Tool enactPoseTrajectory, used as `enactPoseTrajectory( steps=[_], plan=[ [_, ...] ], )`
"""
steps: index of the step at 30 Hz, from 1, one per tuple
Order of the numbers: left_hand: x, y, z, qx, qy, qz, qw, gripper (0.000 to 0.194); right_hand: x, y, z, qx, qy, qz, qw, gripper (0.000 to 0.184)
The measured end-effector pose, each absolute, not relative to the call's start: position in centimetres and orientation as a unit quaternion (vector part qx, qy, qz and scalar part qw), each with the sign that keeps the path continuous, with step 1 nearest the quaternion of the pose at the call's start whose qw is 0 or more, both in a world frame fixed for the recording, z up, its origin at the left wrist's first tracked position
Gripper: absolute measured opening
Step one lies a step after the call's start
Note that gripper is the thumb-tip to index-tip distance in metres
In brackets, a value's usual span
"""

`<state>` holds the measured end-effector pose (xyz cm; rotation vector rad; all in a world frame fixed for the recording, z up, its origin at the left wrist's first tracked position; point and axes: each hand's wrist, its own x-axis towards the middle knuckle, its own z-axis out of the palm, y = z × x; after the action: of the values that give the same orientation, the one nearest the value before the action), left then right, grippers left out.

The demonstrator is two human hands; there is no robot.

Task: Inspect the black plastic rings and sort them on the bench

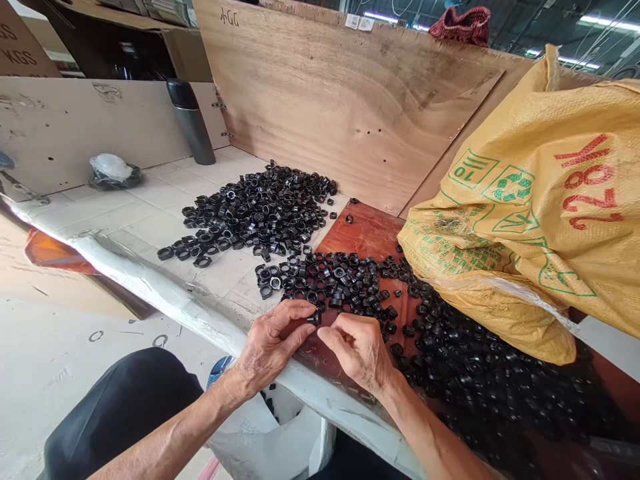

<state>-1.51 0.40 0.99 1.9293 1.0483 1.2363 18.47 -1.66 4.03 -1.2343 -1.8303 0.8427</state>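
Between the thumb and fingers of my left hand [270, 343] is a small black plastic ring-like part [315, 319], held just above the table's near edge. My right hand [363, 350] is closed beside it, thumb against curled fingers, almost touching the part. Whatever those fingers may hold is hidden. Right behind both hands lies a spread of loose black plastic rings [340, 273], partly on a reddish-brown board [367, 230]. A larger heap of black rings [260, 210] sits farther back on the pale tabletop [145, 217].
Many small black parts [480, 373] cover the right side, below a yellow woven sack [540, 187]. A plywood panel [340, 100] stands at the back. A dark flask [190, 123] and a clear plastic bundle [113, 170] stand left. White wrapping [165, 293] covers the front edge.
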Motion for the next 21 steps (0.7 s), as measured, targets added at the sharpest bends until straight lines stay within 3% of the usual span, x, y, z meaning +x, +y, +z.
enactPoseTrajectory(
  steps=[2,10,14,18,21],
  plan=[
    [-1.5,0.4,1.0,0.729,0.397,0.466,0.306,0.021,18.5,-1.6,4.0,-0.477,-0.711,0.339,0.39,0.013],
    [-1.5,0.4,0.9,0.739,0.367,0.454,0.337,0.018,18.4,-1.6,3.5,-0.482,-0.706,0.329,0.401,0.014],
    [-1.9,-0.4,0.0,0.765,0.34,0.457,0.301,0.022,17.8,-2.0,3.6,-0.487,-0.654,0.415,0.404,0.011],
    [-4.1,-2.3,0.4,0.841,0.288,0.386,0.248,0.038,17.4,-2.5,3.8,-0.49,-0.614,0.531,0.316,0.004],
    [-5.7,-2.9,2.6,0.881,0.249,0.286,0.283,0.036,17.6,-2.3,3.4,-0.488,-0.663,0.497,0.275,0.009]
  ],
)
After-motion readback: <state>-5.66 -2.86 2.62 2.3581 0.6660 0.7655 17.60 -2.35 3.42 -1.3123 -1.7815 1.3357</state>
